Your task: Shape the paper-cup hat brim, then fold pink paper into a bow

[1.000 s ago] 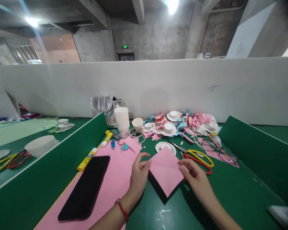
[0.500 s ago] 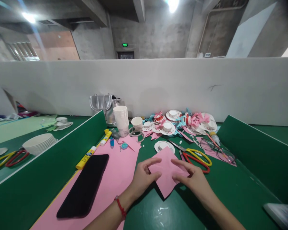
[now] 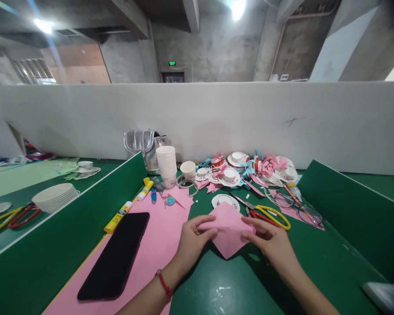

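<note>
A small pink paper square (image 3: 228, 229) is held just above the green table (image 3: 243, 284) between both hands. My left hand (image 3: 192, 243), with a red string on its wrist, pinches the paper's left corner with thumb and fingers. My right hand (image 3: 271, 240) pinches the right corner, fingers curled over the edge. The top part of the paper is bent over toward me. A big pink sheet (image 3: 157, 245) lies flat to the left of my left hand.
A black phone (image 3: 116, 256) rests on the big pink sheet, with a yellow glue stick (image 3: 118, 217) beside it. Scissors with yellow and red handles (image 3: 269, 216) lie behind my right hand. Stacked paper cups (image 3: 167, 166), a silver bag (image 3: 141, 144) and paper-cup crafts (image 3: 246, 168) sit at the back. Green dividers flank both sides.
Both hands have closed in on the small pink paper and the paper's upper part has folded down; the sheet looks shorter and sits closer to me than a second ago.
</note>
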